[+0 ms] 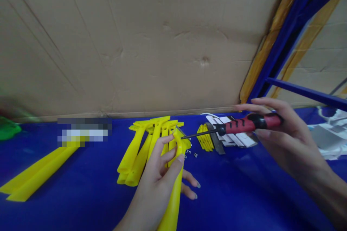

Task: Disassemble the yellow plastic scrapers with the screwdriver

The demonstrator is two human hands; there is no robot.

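Observation:
My left hand (pixel 162 173) is closed around a yellow plastic scraper handle (pixel 176 191), whose head end points up and away from me. A metal blade edge (pixel 179 131) shows at that head. In my right hand (pixel 287 140) is a red and black screwdriver (pixel 241 124), held nearly level by its handle. Its dark shaft points left, and the tip meets or nearly meets the head of the yellow handle. Small nuts and screws (pixel 195 155) lie on the blue table just right of my left hand.
Several yellow handles (pixel 135 151) lie piled behind my left hand, and more yellow handles (pixel 40 173) rest at left. Small yellow plates (pixel 205 138), a dark strip (pixel 215 140) and white packets (pixel 233 137) lie at back right. Cardboard (pixel 162 43) lines the rear; a blue metal frame (pixel 287 43) stands right.

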